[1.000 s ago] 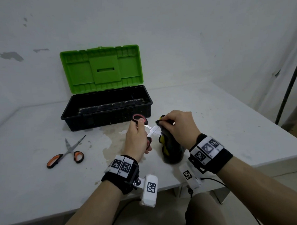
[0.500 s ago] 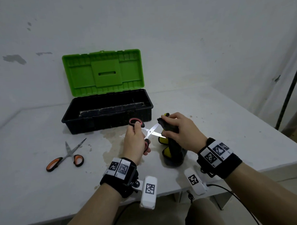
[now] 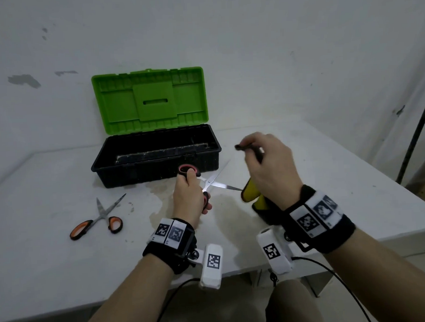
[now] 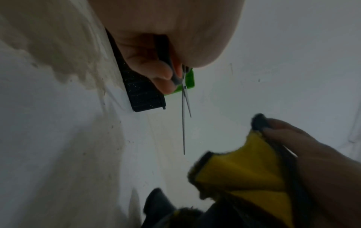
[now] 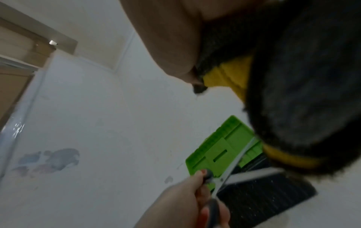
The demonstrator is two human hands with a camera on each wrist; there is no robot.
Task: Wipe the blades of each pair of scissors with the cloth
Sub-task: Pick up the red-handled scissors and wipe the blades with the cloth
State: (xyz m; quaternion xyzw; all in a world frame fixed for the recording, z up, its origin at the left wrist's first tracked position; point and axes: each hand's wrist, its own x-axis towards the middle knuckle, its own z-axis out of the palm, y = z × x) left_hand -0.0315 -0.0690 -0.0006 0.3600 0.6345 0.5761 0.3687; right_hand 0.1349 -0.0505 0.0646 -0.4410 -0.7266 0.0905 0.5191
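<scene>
Head view: red-handled steel scissors [image 3: 209,184], blades spread, being gripped by left hand [image 3: 187,198]; black-and-yellow cloth [image 3: 250,192] being clutched by right hand [image 3: 270,168]; no writing readable.

left hand [image 3: 191,198]: fingers curled, gripping, knuckles up
right hand [image 3: 270,165]: raised higher, just right of left, fingers pinched

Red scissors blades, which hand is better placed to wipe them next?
The right hand: it grips the cloth just beyond the open blades, while the left hand holds the red scissors by the handles.
</scene>
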